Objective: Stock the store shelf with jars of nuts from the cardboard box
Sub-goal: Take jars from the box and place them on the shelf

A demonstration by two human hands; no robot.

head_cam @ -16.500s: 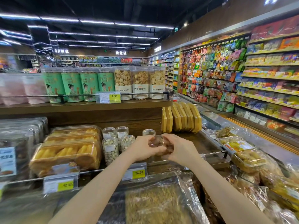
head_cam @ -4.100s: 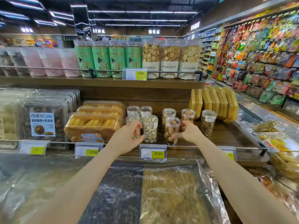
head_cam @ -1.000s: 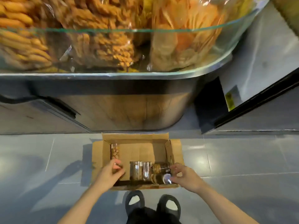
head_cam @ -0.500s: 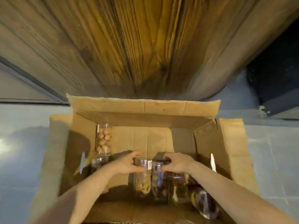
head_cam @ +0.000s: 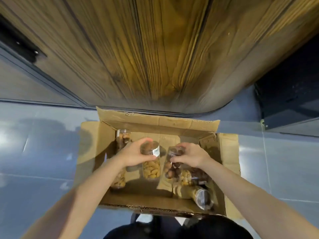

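While the person is bending over it, the big brown cardboard box (head_cam: 174,124) is sitting open on the shiny grey floor (head_cam: 39,152), right against the dark wooden shop counter (head_cam: 146,54). More clear jars of nuts (head_cam: 188,176) are standing and lying inside the box, and one tall jar (head_cam: 122,135) is standing in the far left corner. The left hand (head_cam: 133,155) is curling its fingers and thumb round the top of a clear round plastic jar of pale nuts (head_cam: 151,167) with a small white sticker. The right hand (head_cam: 190,156) is pinching the top of a clear round plastic jar of dark brown nuts (head_cam: 172,163) just beside it. Half a second ago both hands were lower in the box, only taking hold of the lids. Now the two jars are coming up a little, and the camera is looking from a bit farther back.
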